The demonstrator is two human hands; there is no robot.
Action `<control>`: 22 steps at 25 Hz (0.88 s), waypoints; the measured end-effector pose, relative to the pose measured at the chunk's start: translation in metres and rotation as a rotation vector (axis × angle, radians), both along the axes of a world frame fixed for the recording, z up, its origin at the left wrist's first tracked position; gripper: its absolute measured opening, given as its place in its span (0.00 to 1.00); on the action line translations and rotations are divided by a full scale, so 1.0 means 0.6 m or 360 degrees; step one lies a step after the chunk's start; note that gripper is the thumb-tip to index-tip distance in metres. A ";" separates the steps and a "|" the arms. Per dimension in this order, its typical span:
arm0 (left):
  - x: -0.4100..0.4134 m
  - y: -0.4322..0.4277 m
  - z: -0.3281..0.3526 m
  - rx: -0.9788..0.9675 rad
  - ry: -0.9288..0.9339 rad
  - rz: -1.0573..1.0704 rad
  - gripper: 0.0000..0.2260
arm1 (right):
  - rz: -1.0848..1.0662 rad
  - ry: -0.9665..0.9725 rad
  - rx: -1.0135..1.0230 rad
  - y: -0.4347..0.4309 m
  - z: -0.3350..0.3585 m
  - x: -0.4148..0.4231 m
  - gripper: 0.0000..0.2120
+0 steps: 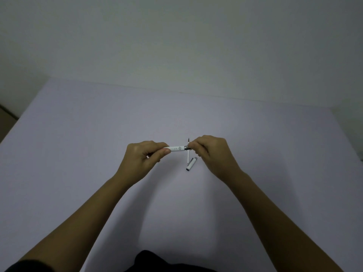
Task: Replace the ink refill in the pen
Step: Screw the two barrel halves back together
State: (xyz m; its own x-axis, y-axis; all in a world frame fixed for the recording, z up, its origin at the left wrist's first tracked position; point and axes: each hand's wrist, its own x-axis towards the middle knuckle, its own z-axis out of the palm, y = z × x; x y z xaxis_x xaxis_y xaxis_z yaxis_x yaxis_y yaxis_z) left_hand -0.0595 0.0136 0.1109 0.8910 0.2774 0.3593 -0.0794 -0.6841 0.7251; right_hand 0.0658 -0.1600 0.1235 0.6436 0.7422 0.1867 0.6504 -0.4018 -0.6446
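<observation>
I hold a white pen barrel level above the table, its silver ring and dark end facing right. My left hand grips the barrel's left end. My right hand pinches the dark front end of the pen; what lies inside its fingers is hidden. Below the pen, a thin white ink refill with a dark tip lies on the table, pointing away from me. Beside the refill, the white pen cap with silver ends rests at a slant.
The pale lilac table spreads wide around my hands; its far edge meets a plain wall. Dark clothing shows at the near edge between my forearms.
</observation>
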 end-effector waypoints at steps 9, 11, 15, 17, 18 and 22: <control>0.002 0.005 0.013 -0.0619 0.0351 0.0002 0.09 | 0.0283 -0.0411 0.0334 -0.017 0.010 0.012 0.07; 0.004 0.008 0.017 -0.0714 0.0448 -0.0012 0.11 | 0.0343 -0.0613 0.0345 -0.022 0.006 0.014 0.07; 0.007 0.011 0.022 -0.0742 0.0430 -0.0031 0.09 | 0.0309 -0.0810 0.0361 -0.026 -0.002 0.010 0.06; 0.005 0.010 0.022 -0.0747 0.0318 -0.0042 0.06 | 0.0237 -0.0750 0.0375 -0.021 0.001 0.004 0.05; 0.004 0.009 0.022 -0.0725 0.0255 -0.0046 0.06 | 0.0198 -0.0718 0.0359 -0.018 0.005 0.001 0.04; 0.000 0.005 0.017 -0.0379 0.0063 -0.0037 0.06 | 0.0067 -0.0582 0.0143 -0.008 0.016 -0.011 0.08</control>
